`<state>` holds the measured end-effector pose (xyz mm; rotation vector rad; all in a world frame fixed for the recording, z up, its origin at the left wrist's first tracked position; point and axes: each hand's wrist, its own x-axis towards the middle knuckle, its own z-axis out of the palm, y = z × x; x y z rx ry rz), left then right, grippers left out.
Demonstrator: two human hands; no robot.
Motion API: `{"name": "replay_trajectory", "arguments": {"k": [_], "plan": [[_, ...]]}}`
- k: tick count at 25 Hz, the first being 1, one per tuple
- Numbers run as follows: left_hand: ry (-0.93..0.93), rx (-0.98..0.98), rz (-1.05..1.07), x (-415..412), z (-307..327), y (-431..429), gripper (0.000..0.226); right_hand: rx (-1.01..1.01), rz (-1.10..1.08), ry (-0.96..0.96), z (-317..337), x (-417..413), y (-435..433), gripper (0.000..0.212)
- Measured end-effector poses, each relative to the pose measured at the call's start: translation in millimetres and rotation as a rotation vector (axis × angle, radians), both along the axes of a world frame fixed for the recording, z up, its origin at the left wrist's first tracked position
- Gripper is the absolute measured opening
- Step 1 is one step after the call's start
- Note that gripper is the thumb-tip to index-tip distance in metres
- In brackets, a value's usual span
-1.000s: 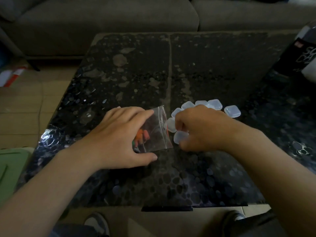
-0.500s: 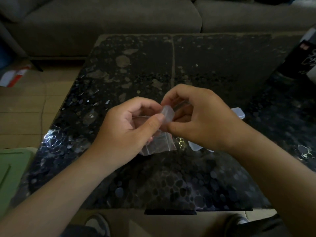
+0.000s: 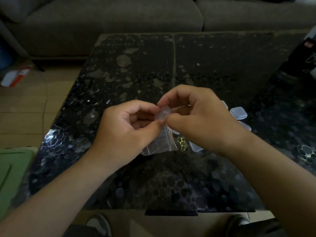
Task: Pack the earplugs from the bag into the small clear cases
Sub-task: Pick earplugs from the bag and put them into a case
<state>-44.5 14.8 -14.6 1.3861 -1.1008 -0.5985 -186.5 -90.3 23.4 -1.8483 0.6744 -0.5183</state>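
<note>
In the head view, a dark table (image 3: 213, 65) with a glossy pebble pattern fills the middle of the scene. A pale seam runs from its far edge toward the hands, and worn grey patches lie on its far left part. Beyond the far edge stands a grey sofa (image 3: 111, 19). To the left lies a light wooden floor (image 3: 25, 103) with a red and white box (image 3: 15, 76) on it. A green bin (image 3: 13, 171) sits at the near left corner of the table, and a dark box (image 3: 304, 57) stands at the far right edge of the frame. Two shoes (image 3: 99, 223) show below the near table edge.

The hands meet above the middle of the table. The left hand (image 3: 126, 127) and the right hand (image 3: 200, 120) both pinch one small clear case (image 3: 163, 114) between curled fingers and thumbs, with the thumb tips almost touching. Just below them is the clear bag (image 3: 162, 142), with a red line along its right side. Whether it hangs from the left hand or lies on the table cannot be told, and the earplugs in it cannot be made out. More spare cases (image 3: 238, 113) lie on the table behind and to the right of the right hand, partly hidden by it.
</note>
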Motion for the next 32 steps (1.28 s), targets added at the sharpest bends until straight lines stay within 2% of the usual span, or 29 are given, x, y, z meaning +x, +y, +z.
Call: {"name": "replay_trajectory", "arguments": {"k": [5,8,10,13,21,26,29,32], "plan": [[-0.035,0.034,-0.002,1.9,-0.6,-0.5,0.020,0.007,0.009,-0.011,-2.8,0.6,-0.6,0.023],[-0.066,0.040,0.140,-1.8,2.4,-2.4,0.016,0.013,-0.003,-0.024,-7.2,2.4,-1.5,0.024],[-0.055,0.019,0.198,-2.1,4.2,-2.8,0.018,0.061,-0.021,-0.021,-9.8,3.7,-1.9,0.021],[-0.058,0.010,0.158,-1.0,3.5,-0.9,0.009,0.137,-0.035,-0.032,-10.3,5.8,-0.7,0.014],[-0.380,-0.157,0.091,3.2,-3.1,-0.5,0.015,0.247,-0.066,-0.005,-8.9,7.4,1.5,0.013],[-0.259,-0.143,0.040,2.4,-2.9,-1.2,0.009,0.167,-0.104,-0.040,-13.0,7.0,0.5,0.016],[-0.129,-0.091,0.024,0.5,-3.3,-0.9,0.019,0.133,-0.111,-0.063,-13.5,6.3,-0.4,0.026],[-0.172,-0.061,0.061,-1.1,-1.8,-0.1,0.028,0.114,-0.095,-0.071,-15.1,6.8,0.2,0.028]]}}
